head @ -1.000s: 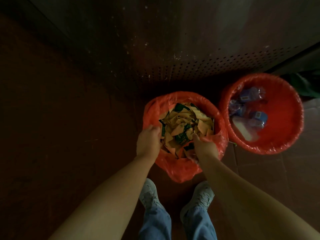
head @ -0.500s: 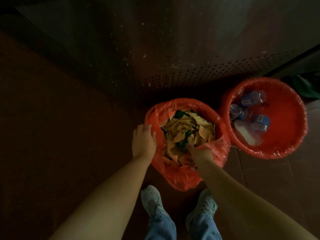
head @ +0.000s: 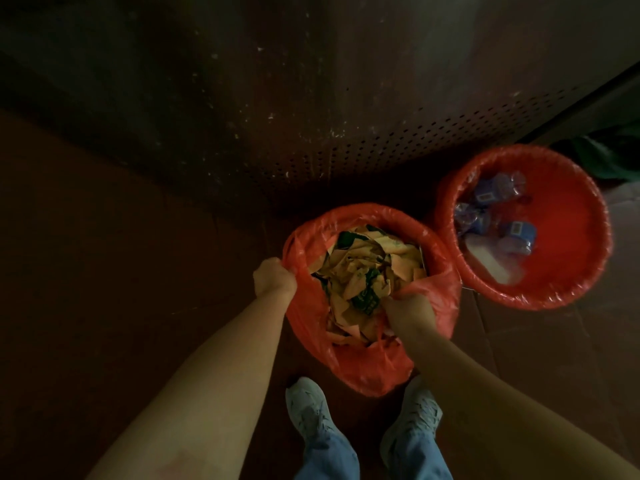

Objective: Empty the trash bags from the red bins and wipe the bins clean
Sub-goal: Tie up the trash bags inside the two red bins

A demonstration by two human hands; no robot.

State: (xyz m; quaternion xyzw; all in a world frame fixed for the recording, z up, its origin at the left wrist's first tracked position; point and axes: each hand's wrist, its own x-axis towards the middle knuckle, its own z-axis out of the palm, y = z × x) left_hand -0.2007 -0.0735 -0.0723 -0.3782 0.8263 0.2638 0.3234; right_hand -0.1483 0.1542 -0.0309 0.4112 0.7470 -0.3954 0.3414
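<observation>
Room: a dim corner with a dark reddish floor (head: pixel 104 271). A dark perforated panel (head: pixel 381 143) runs along the back, and something green (head: pixel 616 154) sits in shadow at the far right.

Person: seen from above, standing over the bins, with both bare forearms reaching down. Pale shoes (head: pixel 308 407) and blue jeans show at the bottom.

Near bag: a red trash bag (head: pixel 367 368) directly in front of the feet, stuffed with crumpled yellow and green paper wrappers (head: pixel 363 271). The plastic hides the bin beneath it.

Left hand: the left hand (head: pixel 275 278) is curled into a fist round the bag's left rim, the plastic bunched in its grip.

Right hand: the right hand (head: pixel 410 311) is closed on the near right part of the rim. Its fingertips are buried in plastic and paper.

What changed: half a second ago the left hand lay on the edge with its fingers showing. It has since closed on the rim and drawn it up and outward. The right hand has kept its hold at the near rim, and the bag's mouth looks looser and more gathered.

Meaning: the bag seems to be coming free of its bin, so the lift-out looks under way, not finished. No wiping has begun.

Second bin: the second red bin (head: pixel 568 244) stands just beside the first, on the right. It is still lined and untouched, with blue-labelled wrappers (head: pixel 498 216) inside.
</observation>
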